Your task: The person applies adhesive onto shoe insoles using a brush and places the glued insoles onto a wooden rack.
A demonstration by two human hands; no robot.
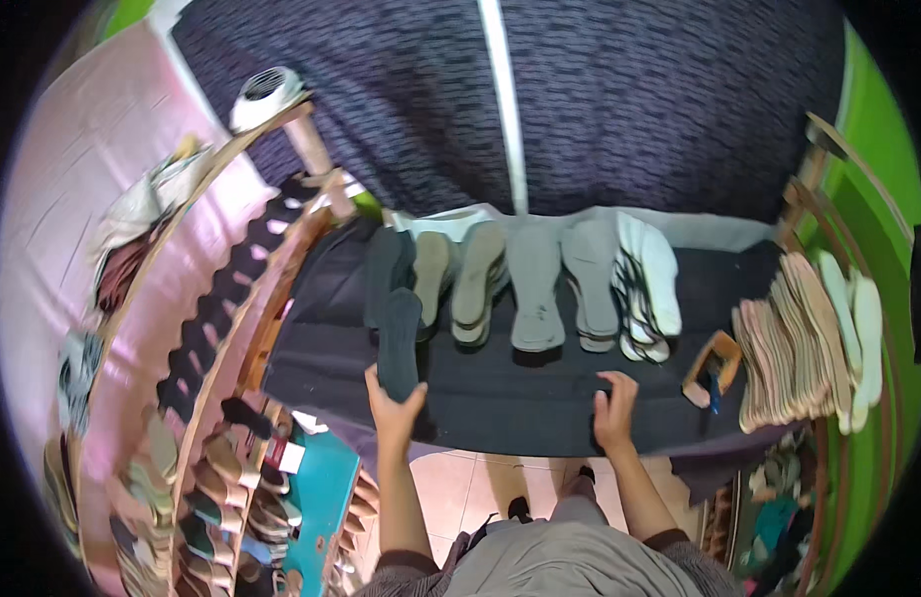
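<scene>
My left hand (393, 410) is closed around the near end of a dark grey shoe sole (398, 338), whose far end overlaps a dark pile of soles (386, 264). Nothing shows in my right hand (614, 413); it hovers at the table's near side with thumb and curved fingers apart. Along the back of the black-covered table (500, 413) lie a tan stack of soles (477, 279), a large grey sole (536, 284), another grey stack (591, 279) and white soles with dark edging (647, 279).
At the table's right lie a small orange-brown box (712, 368) and a long fanned row of beige soles (794, 343), with pale green soles (858, 338) beyond. Racks of footwear (221, 478) stand at lower left. A dark patterned curtain (619, 109) hangs behind.
</scene>
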